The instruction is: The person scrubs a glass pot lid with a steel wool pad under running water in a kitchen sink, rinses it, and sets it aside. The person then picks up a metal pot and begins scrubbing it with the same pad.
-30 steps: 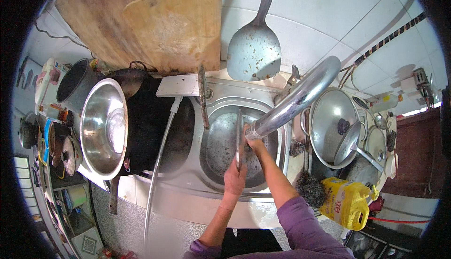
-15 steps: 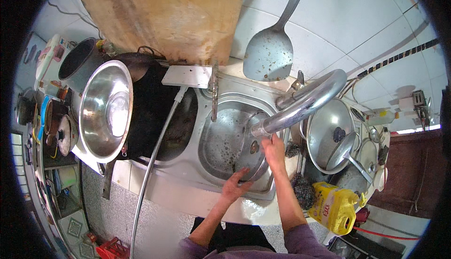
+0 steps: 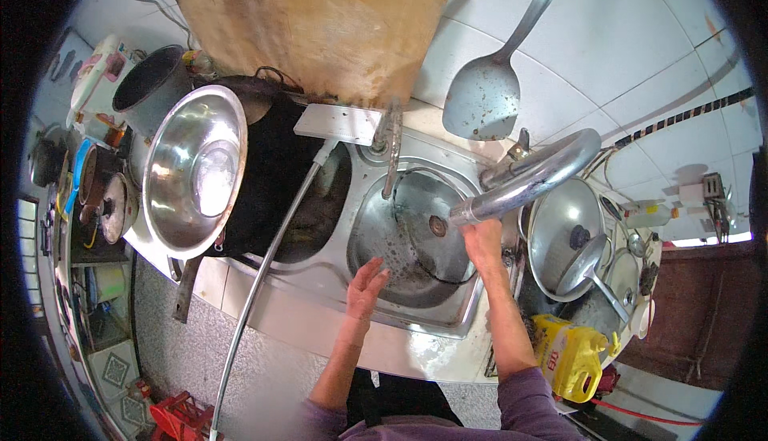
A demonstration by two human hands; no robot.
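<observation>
A steel sink basin (image 3: 368, 233) with a round drain lies before me, wet and speckled inside. Inside it curves a thin dark loop (image 3: 424, 271), whose kind I cannot make out. Over its right edge arches a thick chrome faucet (image 3: 524, 185). Under the faucet's end, my right hand (image 3: 484, 245) is curled, its fingertips partly hidden behind the spout; what it grips does not show. My left hand (image 3: 366, 289) is open above the near left rim, fingers apart and holding nothing. A narrower metal pipe (image 3: 392, 153) hangs over the far left of the basin.
On the left stand a large steel bowl (image 3: 196, 173) and a dark pot (image 3: 148, 93). Right of the sink are a lidded pan (image 3: 556, 209), a ladle (image 3: 582, 265) and a yellow jug (image 3: 570, 357). A wide spatula (image 3: 484, 93) hangs behind; a metal pole (image 3: 268, 257) leans in front.
My left hand has drawn back leftward from the basin's near edge and spread its fingers. My right hand stays by the faucet's end, now more curled. The whole view has shifted slightly.
</observation>
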